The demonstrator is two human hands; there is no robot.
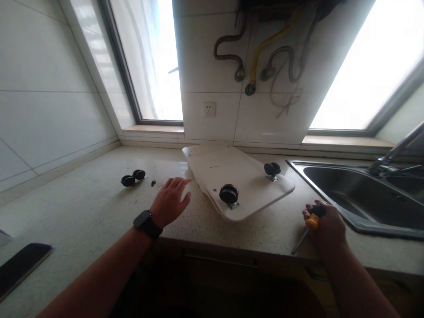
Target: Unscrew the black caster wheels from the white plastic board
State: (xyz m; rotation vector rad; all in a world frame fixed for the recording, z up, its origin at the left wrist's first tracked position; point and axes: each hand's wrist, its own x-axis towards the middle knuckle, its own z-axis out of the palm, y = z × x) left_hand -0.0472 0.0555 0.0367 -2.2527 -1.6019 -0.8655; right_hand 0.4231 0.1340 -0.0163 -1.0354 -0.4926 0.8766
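My left hand (170,199), with a black watch (147,223) on the wrist, hovers open over the counter by the left edge of a white board (228,170). Nothing is in its fingers. Two black caster wheels (228,193) stand up from the board on metal plates, one near its front corner, the other at its right side. My right hand (327,227) is closed around a screwdriver (313,221) with an orange and black handle, its shaft pointing down to the left. Two loose casters (133,177) lie left of the board, near a small pile of screws (153,182).
A steel sink (331,185) with a faucet (380,163) is set into the counter at right. A dark flat object (23,265) lies at the left front. A wall socket (210,109) and several pipes (253,66) are on the tiled wall between two windows.
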